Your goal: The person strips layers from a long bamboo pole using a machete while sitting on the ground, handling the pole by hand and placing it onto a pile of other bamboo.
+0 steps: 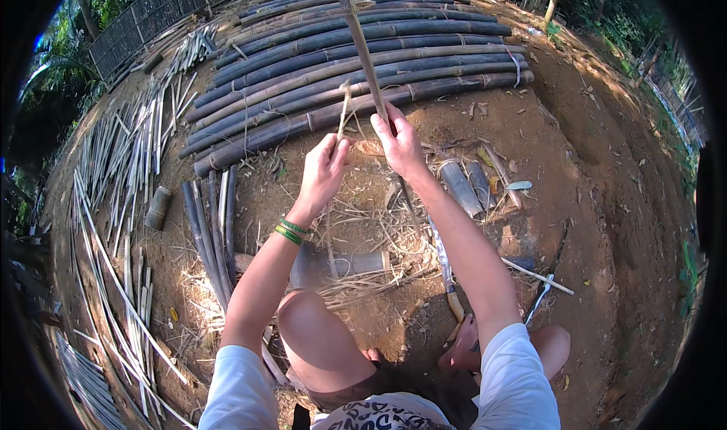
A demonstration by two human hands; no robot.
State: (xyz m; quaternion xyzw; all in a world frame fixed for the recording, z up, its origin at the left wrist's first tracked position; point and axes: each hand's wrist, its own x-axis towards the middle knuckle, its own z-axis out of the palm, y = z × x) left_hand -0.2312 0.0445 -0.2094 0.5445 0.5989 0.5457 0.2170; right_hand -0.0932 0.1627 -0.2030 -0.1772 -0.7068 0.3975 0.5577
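Note:
My right hand (400, 144) is wrapped round a long split bamboo slat (365, 51), which runs from the top of the view down past my wrist. Close by on its left, my left hand (324, 170) pinches a thin pale bamboo strip (344, 113) that rises above my fingers and bends near its top. A short bamboo section (352, 264) lies on the ground below my hands, among curled shavings (401, 260). Near my foot is a long knife (441, 257) with a wooden handle, partly hidden by my right forearm.
Many dark bamboo poles (341, 74) lie in rows ahead. Split slats (129, 157) spread over the left side, and several dark pieces (212, 233) lie nearer. Two short bamboo sections (460, 188) rest at the right, with another blade (539, 297) below. A bamboo fence (151, 21) stands far left.

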